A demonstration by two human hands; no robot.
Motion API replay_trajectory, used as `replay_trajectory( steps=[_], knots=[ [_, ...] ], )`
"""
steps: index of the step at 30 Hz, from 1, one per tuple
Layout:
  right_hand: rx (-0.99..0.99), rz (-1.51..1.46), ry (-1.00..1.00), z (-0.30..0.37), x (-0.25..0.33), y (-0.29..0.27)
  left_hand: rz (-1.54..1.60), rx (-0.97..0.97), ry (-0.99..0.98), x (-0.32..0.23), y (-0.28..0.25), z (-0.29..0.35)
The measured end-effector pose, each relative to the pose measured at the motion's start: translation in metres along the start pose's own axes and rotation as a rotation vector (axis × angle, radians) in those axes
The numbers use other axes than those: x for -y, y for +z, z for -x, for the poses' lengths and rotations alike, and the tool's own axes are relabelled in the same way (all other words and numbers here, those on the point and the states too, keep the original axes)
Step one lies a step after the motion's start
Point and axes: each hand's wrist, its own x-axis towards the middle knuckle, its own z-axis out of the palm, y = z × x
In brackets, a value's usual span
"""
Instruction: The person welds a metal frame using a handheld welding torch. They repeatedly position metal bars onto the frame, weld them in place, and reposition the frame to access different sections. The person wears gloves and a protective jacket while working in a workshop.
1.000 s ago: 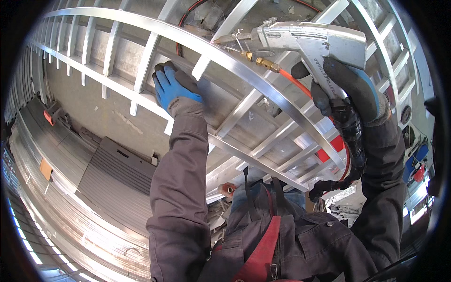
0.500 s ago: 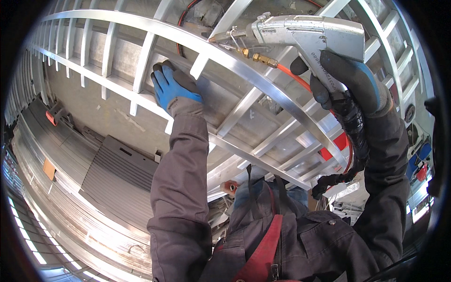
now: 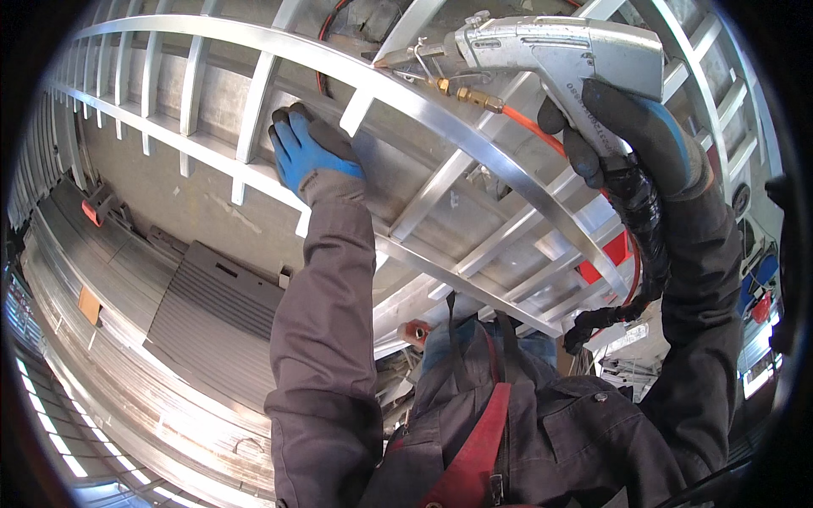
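Note:
My right hand [image 3: 614,140], in a dark and blue glove, is closed round the handle of a silver welding gun [image 3: 550,51]. The gun's copper-coloured tip points left and meets or nearly meets the aluminium frame [image 3: 474,144], close to where a crossbar joins the long curved rail. Brass fittings [image 3: 470,95] and an orange hose [image 3: 533,127] run beneath its nose. Farther left, my gloved left hand [image 3: 313,157] lies with fingers stretched out over the frame, beside a short upright bar. What lies under its palm is hidden.
A black-wrapped cable [image 3: 639,220] trails from the gun's handle beside my right forearm. Long metal profiles [image 3: 161,381] lie stacked at the left, with a dark ribbed panel [image 3: 216,296] nearby. Something red [image 3: 605,258] sits behind the frame's lower right bars.
The welding gun and my right hand have shifted slightly up in the view, its tip a little left. My left hand stays in nearly the same place, still spread.

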Motion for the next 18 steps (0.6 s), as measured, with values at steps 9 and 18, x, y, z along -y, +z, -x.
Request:
replay_trajectory(
  steps=[9, 18],
  knots=[
    [-0.127, -0.061, 0.086, 0.004, 0.003, 0.010, -0.106, 0.035, 0.101, 0.001, -0.001, -0.006],
    [-0.003, -0.049, 0.012, 0.001, -0.004, -0.004, -0.052, -0.009, 0.093, 0.008, 0.004, 0.000]
  ],
)
